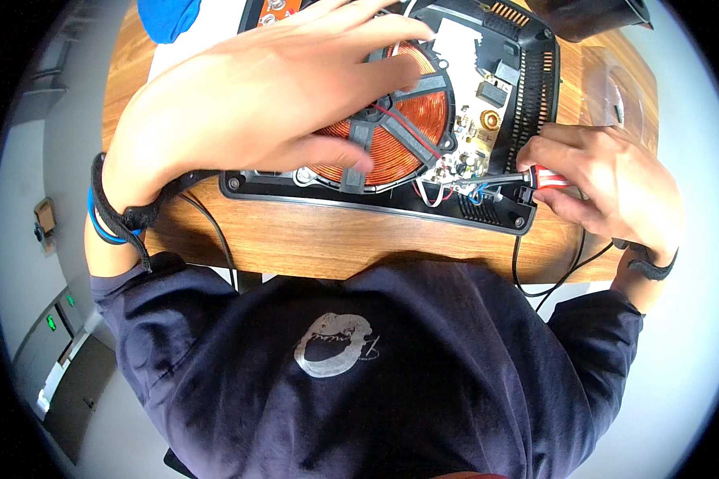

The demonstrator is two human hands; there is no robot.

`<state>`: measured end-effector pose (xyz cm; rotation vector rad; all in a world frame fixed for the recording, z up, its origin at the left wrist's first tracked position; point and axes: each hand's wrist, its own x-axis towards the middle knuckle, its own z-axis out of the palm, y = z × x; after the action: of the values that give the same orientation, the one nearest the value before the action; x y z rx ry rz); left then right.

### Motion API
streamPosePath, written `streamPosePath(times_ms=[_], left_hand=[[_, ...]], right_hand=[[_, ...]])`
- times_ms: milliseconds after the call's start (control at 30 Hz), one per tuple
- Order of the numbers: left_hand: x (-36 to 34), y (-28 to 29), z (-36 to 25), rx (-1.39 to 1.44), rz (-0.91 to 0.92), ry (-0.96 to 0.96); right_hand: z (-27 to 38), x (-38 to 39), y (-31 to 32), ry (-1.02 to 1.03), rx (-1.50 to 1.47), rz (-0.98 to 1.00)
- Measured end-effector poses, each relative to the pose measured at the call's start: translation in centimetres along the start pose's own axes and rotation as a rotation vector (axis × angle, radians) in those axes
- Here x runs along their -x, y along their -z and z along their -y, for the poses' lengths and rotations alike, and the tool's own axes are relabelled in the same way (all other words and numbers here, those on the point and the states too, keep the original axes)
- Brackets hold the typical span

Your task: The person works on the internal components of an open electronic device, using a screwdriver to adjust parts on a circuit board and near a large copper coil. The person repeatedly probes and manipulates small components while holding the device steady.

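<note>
An opened induction cooktop in a black plastic housing (359,206) lies on the table, with a round copper coil (422,120) inside. Over the coil my left hand (272,96) is spread with fingers apart; whether it touches the coil is unclear. My right hand (607,164), at the housing's front right corner, grips a screwdriver (550,177) by its red and white handle. Its shaft lies nearly flat, pointing left over the circuit board (467,60). White wires (431,195) and blue wires (478,191) show near the shaft; the exact tip contact is too small to tell.
Dark cables (519,271) hang over the front edge of the wooden table (311,243). A clear plastic tray (615,92) stands at the right, behind my right hand. At the back are a dark container (587,16) on the right and a blue cloth (168,17) on the left.
</note>
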<state>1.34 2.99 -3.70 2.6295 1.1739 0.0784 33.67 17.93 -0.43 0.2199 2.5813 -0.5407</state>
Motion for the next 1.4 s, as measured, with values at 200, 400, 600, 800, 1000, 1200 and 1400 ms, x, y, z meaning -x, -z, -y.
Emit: streamPosePath(times_ms=[200,400,600,800,1000,1200,1400], left_hand=[[-3.3,-2.5,2.8,-0.445,-0.240,-0.317],[-11.9,-1.7,2.9,-0.255,0.129,-0.334],[-13.4,-4.1,4.4,-0.070,-0.105,-0.417],[-13.3,-4.7,5.0,0.068,-0.155,-0.419],[-14.2,-3.6,3.8,0.175,0.007,-0.250],[-12.9,-3.7,4.4,0.375,-0.133,-0.294],[-13.7,-5.7,4.6,0.108,-0.333,-0.492]], right_hand=[[-1.3,2.0,0.1,-0.067,-0.027,-0.027],[-4.0,4.6,-1.1,-0.133,-0.148,-0.121],[-7.3,8.1,-3.3,-0.319,-0.323,-0.250],[-11.9,10.0,-6.4,-0.423,-0.555,-0.391],[-13.1,9.4,-7.4,-0.401,-0.448,-0.403],[-14.4,10.0,-8.3,-0.462,-0.400,-0.405],[-15.2,10.1,-8.5,-0.483,-0.400,-0.368]])
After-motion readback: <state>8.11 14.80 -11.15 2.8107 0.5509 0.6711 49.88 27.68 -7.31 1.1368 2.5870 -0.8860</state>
